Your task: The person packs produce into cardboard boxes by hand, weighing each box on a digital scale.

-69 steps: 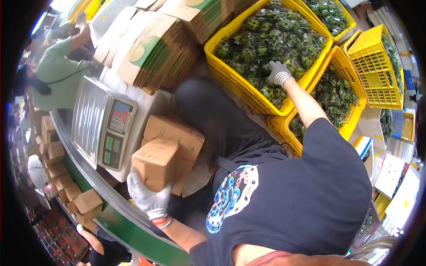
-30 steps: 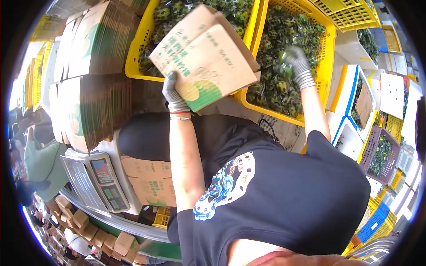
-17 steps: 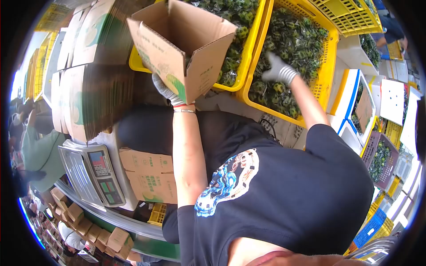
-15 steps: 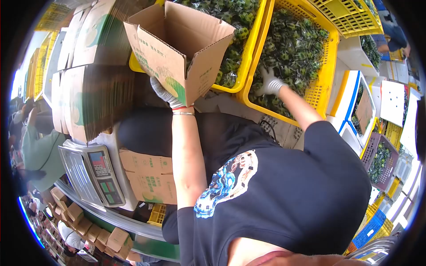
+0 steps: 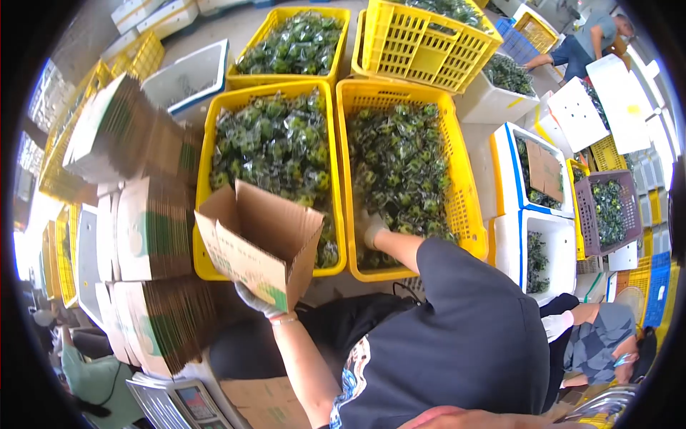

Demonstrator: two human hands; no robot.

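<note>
My left hand, in a grey-white glove, grips an open cardboard box from below at its lower corner. The box has green print, is tilted with its mouth up, and its inside bottom is hidden. Behind it stands a yellow crate full of small clear-wrapped green items. My right hand, gloved too, reaches down into the neighbouring yellow crate, touching the clear-wrapped green packets there. Its fingers are blurred and partly sunk among the packets, so their closing cannot be seen.
Stacks of flattened cartons stand at the left, above a scale. More yellow crates lie at the back. White foam boxes and a purple crate are at the right. Other people are nearby.
The view has tilted up, bringing more crates into sight. My left hand still holds the box, now lower in view; my right hand stays in the right crate, now nearer its left wall.
</note>
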